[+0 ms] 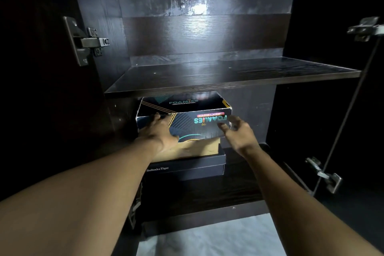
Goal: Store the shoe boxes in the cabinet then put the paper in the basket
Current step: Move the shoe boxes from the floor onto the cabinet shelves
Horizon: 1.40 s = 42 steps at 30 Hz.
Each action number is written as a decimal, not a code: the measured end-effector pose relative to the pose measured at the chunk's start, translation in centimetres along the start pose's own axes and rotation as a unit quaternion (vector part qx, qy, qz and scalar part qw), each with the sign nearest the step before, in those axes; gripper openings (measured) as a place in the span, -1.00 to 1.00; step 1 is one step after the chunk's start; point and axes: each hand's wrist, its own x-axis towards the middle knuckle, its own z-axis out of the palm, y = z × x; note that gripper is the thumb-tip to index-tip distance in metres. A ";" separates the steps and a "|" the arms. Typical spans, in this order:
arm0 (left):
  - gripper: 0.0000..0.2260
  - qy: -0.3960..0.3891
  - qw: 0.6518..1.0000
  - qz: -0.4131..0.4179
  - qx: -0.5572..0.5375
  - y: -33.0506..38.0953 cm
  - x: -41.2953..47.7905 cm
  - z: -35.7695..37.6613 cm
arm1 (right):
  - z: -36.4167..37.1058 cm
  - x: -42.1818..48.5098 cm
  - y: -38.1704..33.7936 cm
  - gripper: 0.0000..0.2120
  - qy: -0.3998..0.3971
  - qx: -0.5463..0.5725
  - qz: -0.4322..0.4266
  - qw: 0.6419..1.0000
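Dark printed cardboard shoe box (pixel 191 129) lies crosswise ahead; left hand (pixel 160 133) presses its front flat-fingered, right hand (pixel 236 131) loosely open beside its right corner

- single head-worn wide-angle view, looking forward and slightly down into the open cabinet (pixel 187 33), close to its shelves.
- left arm (pixel 83 203) and right arm (pixel 291 203) enter from the lower edge; floor (pixel 207 239) lowest.
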 end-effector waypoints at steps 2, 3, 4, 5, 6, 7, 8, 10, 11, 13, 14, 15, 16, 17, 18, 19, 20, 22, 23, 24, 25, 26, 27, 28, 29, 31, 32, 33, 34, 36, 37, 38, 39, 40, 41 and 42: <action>-0.51 0.035 0.999 0.031 -0.026 1.2 -0.7 -0.5 | -0.8 -0.6 -0.7 -0.49 0.012 -0.009 -0.004 1.000; -0.56 0.046 0.997 0.044 -0.040 2.0 -1.1 -0.7 | -1.3 -1.0 -1.1 -0.50 0.019 -0.014 -0.007 1.000; -0.58 0.057 0.996 0.051 -0.051 2.8 -1.5 -0.8 | -1.7 -1.3 -1.4 -0.51 0.023 -0.018 -0.010 1.000; -0.58 0.061 0.995 0.056 -0.063 3.4 -1.8 -0.8 | -2.0 -1.5 -1.8 -0.51 0.025 -0.022 -0.010 0.999; -0.58 0.057 0.993 0.065 -0.081 4.1 -2.1 -0.7 | -2.6 -2.0 -2.1 -0.49 0.030 -0.029 -0.007 0.999; -0.58 0.049 0.991 0.077 -0.102 4.7 -2.4 -0.5 | -3.0 -2.5 -2.3 -0.48 0.040 -0.041 -0.004 0.998; -0.58 0.039 0.988 0.089 -0.122 5.4 -2.7 -0.3 | -3.5 -3.1 -2.5 -0.48 0.054 -0.055 -0.002 0.997; -0.57 0.014 0.981 0.114 -0.156 6.9 -3.5 0.2 | -4.7 -4.8 -2.4 -0.52 0.088 -0.085 0.004 0.992; -0.55 -0.003 0.977 0.125 -0.171 7.7 -4.0 0.5 | -5.5 -5.9 -2.3 -0.54 0.104 -0.102 0.007 0.989; -0.55 -0.035 0.969 0.156 -0.190 9.7 -5.6 1.2 | -7.6 -8.8 -2.0 -0.60 0.126 -0.127 0.015 0.984; -0.57 -0.049 0.964 0.178 -0.194 10.7 -6.6 1.4 | -8.7 -10.4 -1.8 -0.61 0.137 -0.134 0.019 0.981; -0.60 -0.062 0.957 0.199 -0.201 11.9 -7.7 1.8 | -9.9 -12.1 -1.5 -0.61 0.149 -0.140 0.026 0.978; -0.64 -0.074 0.947 0.224 -0.219 13.1 -8.9 2.3 | -11.1 -13.9 -1.4 -0.61 0.163 -0.147 0.038 0.975; -0.67 -0.086 0.933 0.248 -0.246 14.4 -10.3 2.7 | -12.3 -15.9 -1.3 -0.61 0.175 -0.155 0.052 0.971; -0.69 -0.098 0.918 0.270 -0.273 15.9 -11.7 3.3 | -13.5 -18.0 -1.1 -0.61 0.188 -0.164 0.066 0.966; -0.70 -0.110 0.904 0.289 -0.296 17.6 -13.3 3.9 | -14.7 -20.2 -0.9 -0.62 0.201 -0.177 0.076 0.960; -0.70 -0.121 0.890 0.306 -0.315 19.4 -14.9 4.4 | -15.9 -22.5 -0.8 -0.62 0.214 -0.196 0.088 0.953; -0.70 -0.152 0.864 0.335 -0.343 22.5 -18.4 5.6 | -18.2 -27.5 -0.9 -0.63 0.231 -0.247 0.115 0.934; -0.70 -0.171 0.853 0.347 -0.349 24.0 -20.5 6.1 | -19.3 -30.2 -0.9 -0.64 0.241 -0.268 0.133 0.923; -0.70 -0.190 0.844 0.359 -0.350 25.2 -22.7 6.5 | -20.3 -32.9 -1.1 -0.65 0.255 -0.283 0.154 0.912; -0.71 -0.213 0.834 0.374 -0.344 26.3 -25.0 6.8 | -21.2 -35.8 -1.3 -0.66 0.274 -0.287 0.174 0.901; -0.72 -0.235 0.825 0.390 -0.335 27.1 -27.1 7.1 | -21.8 -38.6 -1.4 -0.67 0.292 -0.285 0.190 0.893; -0.73 -0.258 0.812 0.411 -0.324 27.8 -29.4 7.2 | -22.1 -41.3 -1.4 -0.68 0.309 -0.279 0.202 0.886; -0.74 -0.285 0.795 0.432 -0.318 28.6 -32.1 7.4 | -22.4 -44.7 -1.7 -0.69 0.325 -0.279 0.220 0.877; -0.74 -0.306 0.781 0.441 -0.318 29.1 -34.0 7.4 | -22.5 -47.1 -1.8 -0.70 0.332 -0.284 0.229 0.870; -0.73 -0.352 0.747 0.459 -0.328 29.9 -38.1 7.5 | -22.4 -52.0 -1.8 -0.70 0.359 -0.287 0.250 0.852; -0.74 -0.376 0.730 0.468 -0.328 30.2 -40.5 7.8 | -22.5 -54.6 -1.9 -0.71 0.376 -0.289 0.265 0.840; -0.76 -0.395 0.715 0.478 -0.324 30.3 -42.9 8.0 | -22.5 -57.1 -1.8 -0.71 0.391 -0.292 0.280 0.827; -0.79 -0.407 0.699 0.487 -0.329 30.4 -45.2 8.2 | -22.5 -59.5 -1.7 -0.71 0.405 -0.292 0.296 0.814; -0.76 -0.422 0.676 0.493 -0.350 30.3 -49.6 8.8 | -22.6 -63.9 -1.1 -0.70 0.423 -0.286 0.324 0.796; -0.75 -0.433 0.665 0.494 -0.356 30.2 -51.7 8.8 | -22.6 -65.8 -0.7 -0.70 0.432 -0.281 0.337 0.788; -0.76 -0.445 0.656 0.494 -0.357 30.0 -53.7 8.8 | -22.7 -67.6 -0.5 -0.71 0.443 -0.277 0.344 0.780; -0.76 -0.457 0.650 0.493 -0.353 29.9 -55.6 8.9 | -22.8 -69.3 -0.2 -0.72 0.455 -0.275 0.352 0.770; -0.75 -0.469 0.644 0.490 -0.355 29.7 -57.6 9.1 | -22.9 -71.0 0.1 -0.72 0.467 -0.278 0.361 0.757; -0.74 -0.479 0.640 0.487 -0.353 29.5 -59.4 9.6 | -23.1 -72.6 0.3 -0.72 0.478 -0.282 0.371 0.744; -0.72 -0.489 0.637 0.482 -0.351 29.3 -61.1 10.3 | -23.2 -74.1 0.7 -0.71 0.487 -0.287 0.383 0.731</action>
